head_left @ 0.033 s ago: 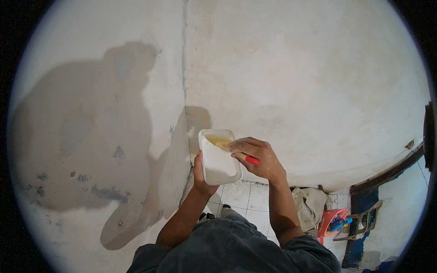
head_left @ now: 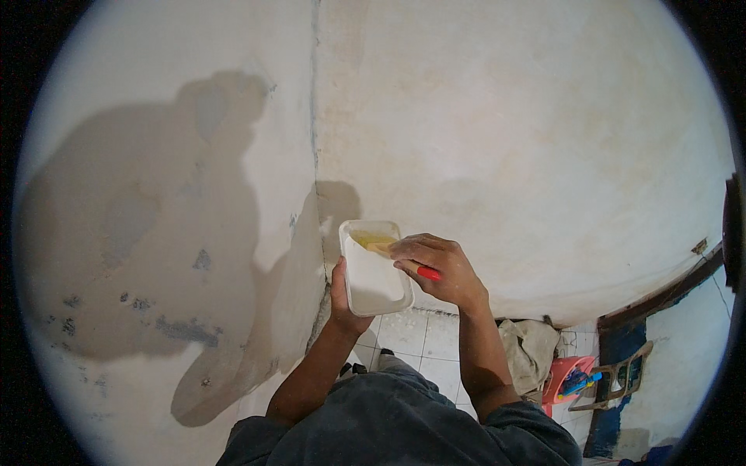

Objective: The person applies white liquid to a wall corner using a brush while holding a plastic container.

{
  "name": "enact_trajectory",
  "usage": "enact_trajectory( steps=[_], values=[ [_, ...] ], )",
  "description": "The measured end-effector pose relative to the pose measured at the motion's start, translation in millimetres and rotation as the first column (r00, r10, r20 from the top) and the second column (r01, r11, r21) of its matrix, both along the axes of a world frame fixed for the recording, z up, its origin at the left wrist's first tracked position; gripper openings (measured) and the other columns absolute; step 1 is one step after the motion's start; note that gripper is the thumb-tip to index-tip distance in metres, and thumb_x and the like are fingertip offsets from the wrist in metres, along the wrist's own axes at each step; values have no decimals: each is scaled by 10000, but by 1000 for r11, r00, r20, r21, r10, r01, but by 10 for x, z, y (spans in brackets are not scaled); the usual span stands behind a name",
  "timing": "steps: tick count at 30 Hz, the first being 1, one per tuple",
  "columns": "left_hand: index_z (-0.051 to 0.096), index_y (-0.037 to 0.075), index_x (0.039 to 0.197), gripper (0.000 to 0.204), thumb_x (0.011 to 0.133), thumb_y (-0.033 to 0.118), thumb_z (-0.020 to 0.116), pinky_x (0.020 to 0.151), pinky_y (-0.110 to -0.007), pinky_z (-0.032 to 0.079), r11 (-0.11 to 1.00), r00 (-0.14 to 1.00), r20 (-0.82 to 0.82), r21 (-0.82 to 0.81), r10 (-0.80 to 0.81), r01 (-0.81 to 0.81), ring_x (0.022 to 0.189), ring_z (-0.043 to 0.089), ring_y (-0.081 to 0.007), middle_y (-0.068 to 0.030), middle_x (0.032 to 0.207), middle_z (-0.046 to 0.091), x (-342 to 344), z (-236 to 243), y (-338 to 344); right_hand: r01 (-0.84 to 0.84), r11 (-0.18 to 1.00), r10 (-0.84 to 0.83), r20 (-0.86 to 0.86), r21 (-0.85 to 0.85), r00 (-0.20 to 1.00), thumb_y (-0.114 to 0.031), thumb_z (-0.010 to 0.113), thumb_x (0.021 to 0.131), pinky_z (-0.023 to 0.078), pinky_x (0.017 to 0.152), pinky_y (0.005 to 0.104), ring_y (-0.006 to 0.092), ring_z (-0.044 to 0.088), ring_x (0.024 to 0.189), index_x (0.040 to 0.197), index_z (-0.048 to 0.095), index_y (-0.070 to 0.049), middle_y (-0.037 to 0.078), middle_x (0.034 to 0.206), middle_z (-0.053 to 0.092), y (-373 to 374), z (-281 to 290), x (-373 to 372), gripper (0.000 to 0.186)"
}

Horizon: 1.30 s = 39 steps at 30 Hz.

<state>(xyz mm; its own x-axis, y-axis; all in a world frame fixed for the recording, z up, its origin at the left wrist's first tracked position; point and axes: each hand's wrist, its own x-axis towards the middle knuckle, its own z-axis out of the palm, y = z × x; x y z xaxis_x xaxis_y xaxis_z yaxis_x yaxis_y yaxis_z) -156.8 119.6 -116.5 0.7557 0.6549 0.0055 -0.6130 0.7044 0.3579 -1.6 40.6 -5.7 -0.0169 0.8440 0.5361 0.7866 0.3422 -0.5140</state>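
Note:
My left hand [head_left: 342, 299] grips a white rectangular tray [head_left: 350, 298] by its near left side, thumb along the rim and the other fingers hidden underneath. White paint-like material [head_left: 374, 281] covers the tray's inside. A paintbrush [head_left: 428, 272] with a pale wooden handle and a red end is pinched in my right hand [head_left: 441, 266]. Its yellowish bristles [head_left: 370, 238] lie inside the tray, by the far edge. Part of the handle is hidden behind my fingers.
Two off-white walls meet in a corner ahead; the left wall [head_left: 155, 233] has grey worn patches and my shadow. White floor tiles [head_left: 402, 332] lie below. At right are a beige cloth [head_left: 527, 349], a pink container [head_left: 561, 377] with blue items, and a wooden frame [head_left: 636, 365].
The paintbrush has shifted very slightly inside the tray. My left hand and the tray stay in place.

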Motion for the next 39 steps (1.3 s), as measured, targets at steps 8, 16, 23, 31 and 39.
enact_trajectory(
  steps=[8, 16, 23, 31, 39],
  values=[
    [443, 108, 1370, 560, 997, 517, 357, 997, -409, 468, 997, 1000, -28, -70, 11, -13, 1149, 575, -234, -81, 1254, 572, -1, -42, 39, 24, 999, -25, 49, 21, 998, -6, 726, 751, 557, 834, 380, 312, 680, 964, 926, 686, -27, 99, 1017, 717, 78, -27, -29, 181],
    [435, 109, 1383, 568, 1000, 516, 337, 997, -411, 468, 997, 999, -14, 64, 32, -31, 1159, 574, -234, -85, 1268, 570, -13, -61, 47, 88, 991, -85, -33, 100, 996, -23, 754, 769, 563, 813, 358, 294, 696, 927, 914, 688, -3, 130, 953, 721, 37, 3, -106, 161],
    [424, 102, 1400, 606, 987, 537, 338, 1008, -419, 459, 988, 995, -78, 145, 61, -50, 1177, 566, -250, -96, 1284, 563, -23, 13, 28, 105, 975, -57, -238, 195, 970, -26, 775, 763, 565, 798, 343, 268, 709, 905, 891, 700, -10, 142, 936, 723, -127, 85, -169, 150],
    [425, 93, 1401, 604, 989, 527, 341, 1030, -428, 440, 1000, 1000, -23, 14, 10, -9, 1198, 552, -260, -103, 1308, 554, -32, -17, 32, 76, 997, -65, -341, 18, 938, 8, 771, 770, 565, 804, 343, 271, 709, 909, 901, 703, 3, 159, 934, 720, -193, -129, -89, 148],
    [422, 94, 1407, 595, 993, 514, 342, 1035, -429, 438, 996, 998, -41, 80, 41, -38, 1205, 549, -260, -104, 1314, 552, -24, 12, 4, 166, 985, -129, -452, 44, 883, -4, 768, 789, 553, 835, 341, 248, 696, 953, 900, 702, 5, 167, 946, 718, -190, -136, -90, 129]
  ],
)
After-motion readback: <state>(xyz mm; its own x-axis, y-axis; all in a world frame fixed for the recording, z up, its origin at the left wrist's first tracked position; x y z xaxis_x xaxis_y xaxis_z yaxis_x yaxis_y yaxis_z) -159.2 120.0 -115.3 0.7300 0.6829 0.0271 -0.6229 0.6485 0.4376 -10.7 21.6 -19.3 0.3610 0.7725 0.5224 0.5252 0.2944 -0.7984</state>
